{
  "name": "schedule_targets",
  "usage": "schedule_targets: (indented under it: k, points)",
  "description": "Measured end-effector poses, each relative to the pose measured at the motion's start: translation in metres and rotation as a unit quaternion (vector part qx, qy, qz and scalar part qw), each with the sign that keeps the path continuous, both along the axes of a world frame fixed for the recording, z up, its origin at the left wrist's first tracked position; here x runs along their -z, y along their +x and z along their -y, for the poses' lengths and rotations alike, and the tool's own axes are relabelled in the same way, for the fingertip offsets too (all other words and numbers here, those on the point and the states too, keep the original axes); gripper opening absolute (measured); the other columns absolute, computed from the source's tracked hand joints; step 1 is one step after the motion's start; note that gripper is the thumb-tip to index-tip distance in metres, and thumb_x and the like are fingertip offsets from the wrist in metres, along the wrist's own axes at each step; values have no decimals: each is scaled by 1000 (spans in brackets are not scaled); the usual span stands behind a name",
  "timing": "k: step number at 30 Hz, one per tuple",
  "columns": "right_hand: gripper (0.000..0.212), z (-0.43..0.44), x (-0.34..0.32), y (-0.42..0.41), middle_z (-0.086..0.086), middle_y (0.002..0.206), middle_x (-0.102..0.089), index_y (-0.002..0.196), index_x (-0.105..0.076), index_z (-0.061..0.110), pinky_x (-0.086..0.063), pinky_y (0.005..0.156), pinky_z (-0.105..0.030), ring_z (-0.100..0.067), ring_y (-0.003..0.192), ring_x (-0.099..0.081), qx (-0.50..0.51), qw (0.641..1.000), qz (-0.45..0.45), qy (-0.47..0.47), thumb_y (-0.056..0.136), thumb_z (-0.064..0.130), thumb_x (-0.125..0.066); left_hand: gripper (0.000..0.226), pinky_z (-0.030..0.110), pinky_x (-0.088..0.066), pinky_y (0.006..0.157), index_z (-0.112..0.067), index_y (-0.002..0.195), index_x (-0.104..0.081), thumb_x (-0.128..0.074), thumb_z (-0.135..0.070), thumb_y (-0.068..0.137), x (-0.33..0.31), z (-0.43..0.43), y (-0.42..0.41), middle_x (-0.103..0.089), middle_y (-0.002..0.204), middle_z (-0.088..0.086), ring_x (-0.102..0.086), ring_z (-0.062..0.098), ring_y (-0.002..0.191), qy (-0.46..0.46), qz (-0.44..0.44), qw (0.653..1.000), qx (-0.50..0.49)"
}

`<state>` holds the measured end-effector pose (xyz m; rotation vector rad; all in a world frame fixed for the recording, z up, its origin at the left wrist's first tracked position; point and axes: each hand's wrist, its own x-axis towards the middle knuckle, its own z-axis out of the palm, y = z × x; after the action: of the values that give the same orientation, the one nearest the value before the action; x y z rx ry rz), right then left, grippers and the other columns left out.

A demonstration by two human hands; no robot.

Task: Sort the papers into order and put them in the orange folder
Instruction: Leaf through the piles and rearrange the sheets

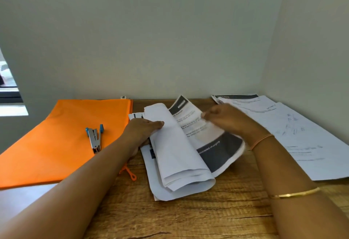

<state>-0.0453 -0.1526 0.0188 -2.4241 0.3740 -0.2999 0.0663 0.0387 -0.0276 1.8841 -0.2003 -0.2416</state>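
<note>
- Folder (66,140): plain bright orange, with a zip pull (130,173) in the same orange.
- Stapler (94,137): silver metal, blue tips.
- Curled papers (177,153): plain white backs.
- Printed sheet (219,148): white with dark grey bands, white lettering on the bands, black text lines.
- Flat sheets (294,140): white, faint grey-blue print, one black header band.
- Table (188,218): brown wood grain, darker streaks.
- Wall (170,40): pale grey-green, unpatterned.
- Bangle (294,194): gold.
- Wrist thread (261,141): orange.

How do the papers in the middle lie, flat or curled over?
Curled over: the left hand holds the top sheets bent back, baring a printed page.
</note>
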Motion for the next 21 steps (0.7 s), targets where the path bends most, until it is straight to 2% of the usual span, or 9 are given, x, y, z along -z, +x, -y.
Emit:
schedule_targets:
  k: [2, 4, 6, 8, 11, 13, 16, 19, 21]
  points:
    - [41, -10, 7, 4, -6, 104, -69, 105, -65, 6, -47, 81, -31, -20, 91, -66, -32, 996, -78, -12, 95, 42, -48, 32, 30, -45, 64, -5, 83, -64, -72, -36, 81, 0, 0, 0, -60, 85, 14, -53, 24, 73, -1, -2, 1000, -7]
    - [39, -12, 10, 8, -3, 104, -66, 98, -63, 8, -44, 75, -28, -20, 88, -67, -20, 997, -72, -13, 95, 43, -46, 32, 32, -45, 66, -5, 82, -65, -73, -35, 80, 0, 1, 1, -60, 86, 16, -52, 26, 74, -8, -10, 1000, -14]
    - [31, -8, 11, 11, -4, 98, -64, 86, -59, 12, -41, 70, -27, -21, 90, -63, 7, 998, -53, -34, 96, 39, -47, 34, 34, -47, 70, -3, 90, -68, -73, -35, 80, 0, 1, 2, -62, 92, 18, -53, 27, 76, -10, -12, 1000, -18]
    - [25, -4, 13, 12, -7, 105, -64, 97, -63, 10, -44, 78, -31, -23, 98, -58, 25, 996, -65, -60, 96, 31, -48, 39, 36, -49, 75, -1, 100, -68, -73, -33, 80, 1, 1, 3, -64, 97, 20, -54, 27, 79, -6, -8, 1000, -21]
    - [28, -1, 15, 15, -9, 123, -59, 116, -60, 6, -44, 92, -36, -26, 109, -55, 44, 993, -95, -61, 94, 15, -46, 36, 37, -50, 76, -1, 100, -66, -74, -30, 80, 2, 2, 3, -63, 97, 18, -55, 27, 80, -7, -8, 1000, -20]
    - [29, 0, 15, 15, -12, 120, -59, 116, -60, 4, -44, 88, -34, -25, 103, -55, 59, 993, -82, -60, 93, 11, -44, 37, 38, -51, 80, -2, 103, -66, -74, -30, 80, 2, 1, 3, -63, 100, 18, -56, 28, 81, -6, -8, 1000, -19]
    - [23, 5, 15, 18, -17, 109, -62, 107, -59, 0, -41, 74, -30, -27, 91, -57, 88, 995, -42, -33, 93, 12, -46, 38, 37, -51, 81, -1, 105, -65, -74, -29, 81, 2, 1, 3, -62, 98, 17, -55, 27, 80, -7, -4, 1000, -19]
    - [9, 8, 12, 17, -8, 101, -63, 93, -58, 15, -49, 83, -34, -23, 91, -59, 98, 995, -2, 19, 90, 15, -50, 41, 38, -51, 83, -1, 108, -64, -74, -29, 81, 2, 2, 2, -62, 104, 18, -55, 27, 83, -2, -2, 1000, -20]
    - [9, 10, 9, 15, -6, 98, -64, 94, -54, 19, -53, 85, -38, -23, 89, -62, 109, 991, 22, 73, 89, 12, -49, 41, 38, -51, 83, -1, 108, -64, -74, -29, 80, 3, 1, 2, -63, 106, 19, -56, 28, 85, 0, -3, 1000, -18]
